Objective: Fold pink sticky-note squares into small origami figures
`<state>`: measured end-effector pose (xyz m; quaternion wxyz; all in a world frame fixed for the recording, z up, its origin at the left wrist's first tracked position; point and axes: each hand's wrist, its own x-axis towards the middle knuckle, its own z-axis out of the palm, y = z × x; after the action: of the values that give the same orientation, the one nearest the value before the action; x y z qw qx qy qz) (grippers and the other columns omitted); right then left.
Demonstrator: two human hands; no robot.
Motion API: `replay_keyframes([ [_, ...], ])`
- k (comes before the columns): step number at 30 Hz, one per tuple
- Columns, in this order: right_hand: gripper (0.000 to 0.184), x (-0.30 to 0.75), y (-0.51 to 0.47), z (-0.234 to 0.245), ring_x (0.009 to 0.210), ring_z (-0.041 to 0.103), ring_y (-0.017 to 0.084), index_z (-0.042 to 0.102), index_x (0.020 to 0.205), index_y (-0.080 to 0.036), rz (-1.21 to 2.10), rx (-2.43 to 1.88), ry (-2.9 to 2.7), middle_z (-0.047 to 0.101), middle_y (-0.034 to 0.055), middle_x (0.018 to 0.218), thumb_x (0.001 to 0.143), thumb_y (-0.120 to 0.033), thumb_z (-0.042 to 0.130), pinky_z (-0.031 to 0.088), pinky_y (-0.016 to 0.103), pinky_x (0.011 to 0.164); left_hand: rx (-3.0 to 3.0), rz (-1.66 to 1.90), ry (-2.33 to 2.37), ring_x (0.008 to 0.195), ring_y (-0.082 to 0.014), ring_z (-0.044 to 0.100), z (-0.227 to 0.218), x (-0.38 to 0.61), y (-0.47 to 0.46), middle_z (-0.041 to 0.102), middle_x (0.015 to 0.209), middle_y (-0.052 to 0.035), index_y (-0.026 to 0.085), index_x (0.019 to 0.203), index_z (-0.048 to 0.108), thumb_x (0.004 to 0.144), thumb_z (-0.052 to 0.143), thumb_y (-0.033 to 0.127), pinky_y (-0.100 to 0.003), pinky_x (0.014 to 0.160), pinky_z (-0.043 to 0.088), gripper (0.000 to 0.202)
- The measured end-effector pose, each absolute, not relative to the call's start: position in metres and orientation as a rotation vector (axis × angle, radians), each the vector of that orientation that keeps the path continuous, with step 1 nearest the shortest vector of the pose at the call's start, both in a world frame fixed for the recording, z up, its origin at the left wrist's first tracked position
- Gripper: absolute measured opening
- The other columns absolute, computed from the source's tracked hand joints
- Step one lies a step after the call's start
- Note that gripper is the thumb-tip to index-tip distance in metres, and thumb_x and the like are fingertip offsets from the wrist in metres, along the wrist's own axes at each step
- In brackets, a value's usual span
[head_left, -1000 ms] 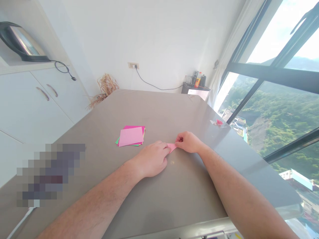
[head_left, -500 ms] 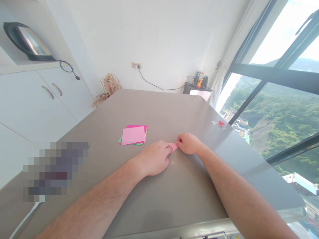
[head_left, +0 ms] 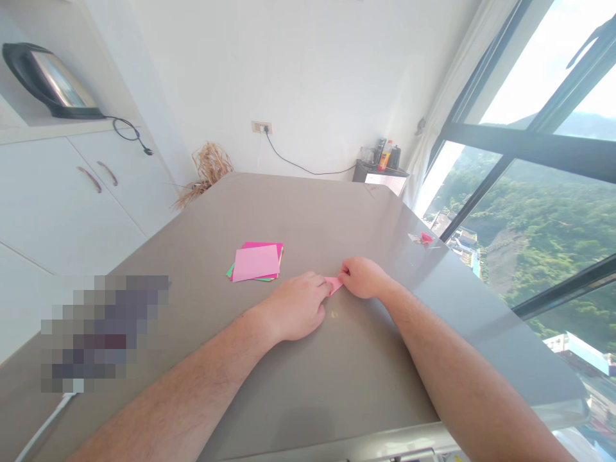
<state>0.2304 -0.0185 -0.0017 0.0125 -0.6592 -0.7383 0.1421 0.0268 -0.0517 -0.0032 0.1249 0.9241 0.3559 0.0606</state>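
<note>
- Desk [head_left: 312,221], one, grey-brown; it gives both hands a firm surface to work against, well inside its edges.
- Pixelated patch [head_left: 103,333], one, beside the desk's left edge, hiding whatever lies there; one white cable [head_left: 48,420] runs from it toward the near-left, and its use cannot be told.
- Two hands, both on the paper between them. Left hand [head_left: 301,307]: fingers drawn together and laid over the paper's left end, probably to keep it from sliding. Right hand [head_left: 364,278]: thumb and finger narrowed to a pinch on the other end, a grip that seems suited to a small edge.
- Paper stack [head_left: 256,264], one, between the left edge and the left hand, likely set there within easy reach; four colours show (light pink, deep pink, green, a yellowish sliver), the sheet count hidden.
- Pink paper [head_left: 333,285], one small piece near the desk's middle, partly covered by fingers; it looks folded.
- Red scrap [head_left: 425,239], one, just inside the right edge, with whitish bits too small to count.
</note>
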Motion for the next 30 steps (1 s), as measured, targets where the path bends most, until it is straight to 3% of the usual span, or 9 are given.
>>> replay_keyframes([
  [15,0.011,0.233,-0.017,-0.006,0.076,0.06,0.018,0.06,0.077,-0.022,0.454,-2.013,-2.261,0.072,0.0025,0.086,0.085,-0.024,0.053,0.037,0.027,0.06,2.759,0.128,1.053,0.115,-0.027,0.058,-0.004,0.029,-0.049,0.067,0.125,-0.0075,0.022,0.127,0.064,0.086,0.044,0.018,-0.045,0.093,0.05,0.046],
  [17,0.01,0.235,-0.018,-0.006,0.074,0.059,0.017,0.06,0.077,-0.023,0.507,-1.981,-2.239,0.071,0.001,0.083,0.084,-0.03,0.059,0.037,0.026,0.059,2.771,0.127,1.051,0.113,-0.0269,0.058,-0.004,0.029,-0.048,0.067,0.123,-0.0073,0.022,0.125,0.065,0.086,0.044,0.018,-0.044,0.09,0.05,0.045],
  [21,0.032,0.237,-0.02,-0.005,0.069,0.057,0.015,0.059,0.082,-0.023,0.583,-1.952,-2.195,0.069,-0.0001,0.081,0.076,-0.052,0.072,0.037,0.026,0.057,2.789,0.122,1.056,0.11,-0.0267,0.059,-0.005,0.029,-0.048,0.068,0.12,-0.0071,0.023,0.124,0.066,0.086,0.043,0.019,-0.043,0.087,0.05,0.044],
  [23,0.037,0.237,-0.02,-0.004,0.068,0.055,0.015,0.057,0.082,-0.023,0.589,-1.954,-2.191,0.068,0.0002,0.081,0.074,-0.055,0.075,0.036,0.025,0.056,2.791,0.119,1.061,0.11,-0.0265,0.059,-0.005,0.029,-0.048,0.068,0.119,-0.0071,0.023,0.123,0.067,0.086,0.043,0.019,-0.043,0.086,0.05,0.044],
  [26,0.034,0.238,-0.016,-0.005,0.067,0.053,0.014,0.057,0.081,-0.022,0.615,-1.949,-2.192,0.066,-0.0005,0.079,0.073,-0.048,0.077,0.035,0.025,0.056,2.799,0.115,1.064,0.109,-0.0262,0.059,-0.004,0.029,-0.047,0.068,0.118,-0.0068,0.023,0.121,0.067,0.085,0.044,0.018,-0.042,0.085,0.049,0.042],
  [30,0.014,0.244,-0.01,-0.008,0.067,0.053,0.013,0.057,0.077,-0.021,0.642,-1.917,-2.164,0.063,-0.002,0.074,0.076,-0.025,0.071,0.036,0.024,0.057,2.814,0.107,1.066,0.107,-0.0264,0.059,-0.004,0.03,-0.047,0.068,0.115,-0.0067,0.022,0.114,0.068,0.085,0.045,0.019,-0.042,0.083,0.049,0.037],
])
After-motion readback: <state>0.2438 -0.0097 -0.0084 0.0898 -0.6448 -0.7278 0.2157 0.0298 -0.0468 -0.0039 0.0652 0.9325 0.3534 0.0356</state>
